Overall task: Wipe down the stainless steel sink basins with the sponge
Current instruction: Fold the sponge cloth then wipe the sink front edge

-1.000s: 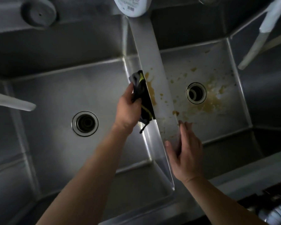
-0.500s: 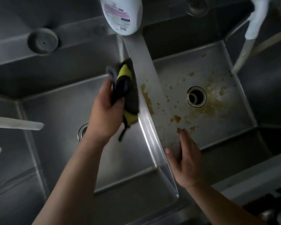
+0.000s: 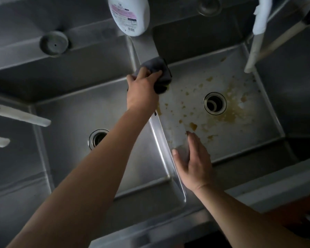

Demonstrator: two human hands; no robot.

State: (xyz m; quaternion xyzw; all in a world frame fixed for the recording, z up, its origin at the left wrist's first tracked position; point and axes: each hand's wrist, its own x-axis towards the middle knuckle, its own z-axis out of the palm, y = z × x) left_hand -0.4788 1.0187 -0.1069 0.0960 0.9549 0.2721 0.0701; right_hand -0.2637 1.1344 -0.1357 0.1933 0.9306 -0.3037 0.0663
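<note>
Two hands are working: your left hand [image 3: 143, 86] is gripping the sponge [image 3: 158, 74], fingers curled over it, pressing it onto the divider [image 3: 161, 138] top to scrub, while your right hand [image 3: 193, 161] is resting flat, fingers straight, holding nothing, likely bracing you.

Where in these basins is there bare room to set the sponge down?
Left basin floor is bare around its drain. Right basin floor is spattered brown around its drain. The divider is taken: left hand pressing the sponge, right hand resting flat.
</note>
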